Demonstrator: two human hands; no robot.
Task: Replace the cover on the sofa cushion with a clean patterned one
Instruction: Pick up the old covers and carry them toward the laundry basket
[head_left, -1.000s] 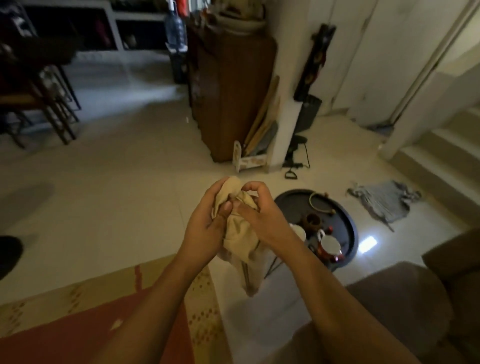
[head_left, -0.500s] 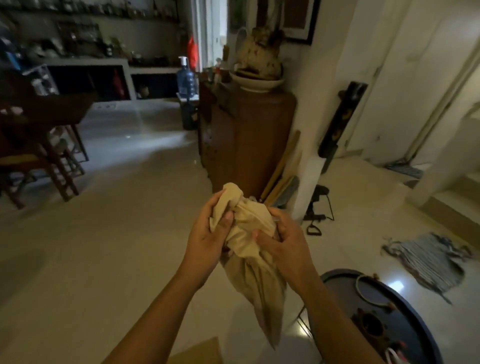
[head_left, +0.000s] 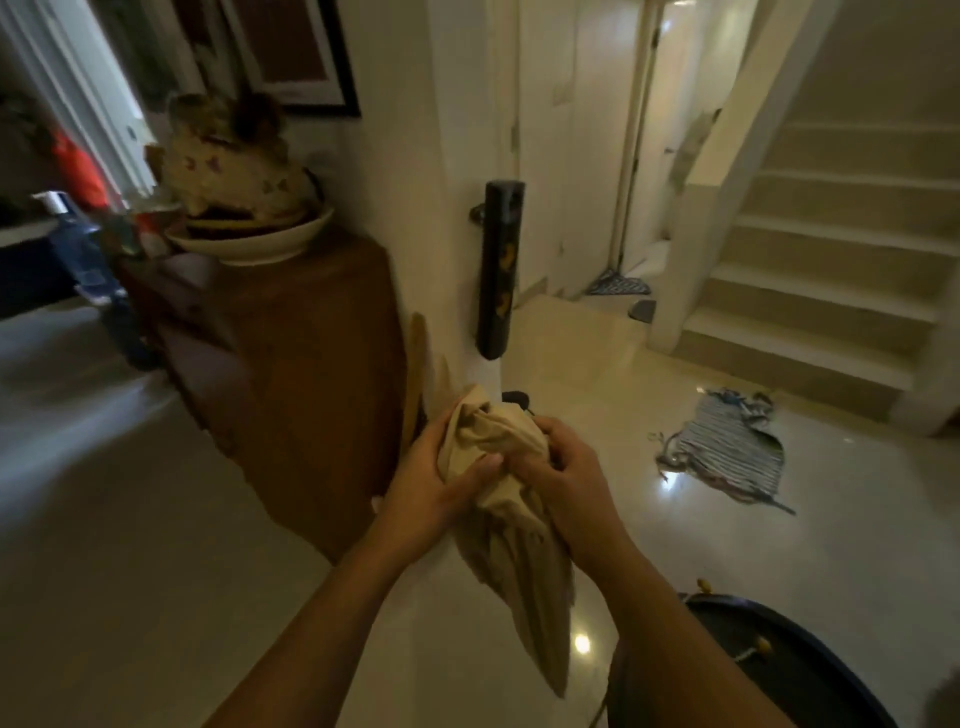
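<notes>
Both my forearms reach forward from the bottom of the view and meet in front of me, above the pale tiled floor (head_left: 156, 519). My left hand (head_left: 431, 488) comes in from the left with the palm turned toward the right, its thumb laid across the front of the beige cloth cover (head_left: 498, 467) and the other fingers wrapped behind it. My right hand (head_left: 566, 467) comes in from the right, knuckles up, fingers curled into the bunched top of the same cover. So each grip is closed on the cover, and the two hands almost touch at the thumbs.

The cover is plain beige, with no pattern that I can make out, and I can read no label or writing on it. It is gathered into a crumpled knot at the top between my hands. From there its long axis runs downward and a little to the right, the loose end hanging free below my wrists and narrowing to a point, clear of the floor.

Taking the cover as my landmark: the brown wooden cabinet (head_left: 311, 374) stands just behind and left of it, a striped rag (head_left: 727, 452) lies on the floor well to its right, and the rim of a dark round tray (head_left: 810, 639) shows below and right of it. The staircase (head_left: 831, 249) rises far beyond it to the right.
</notes>
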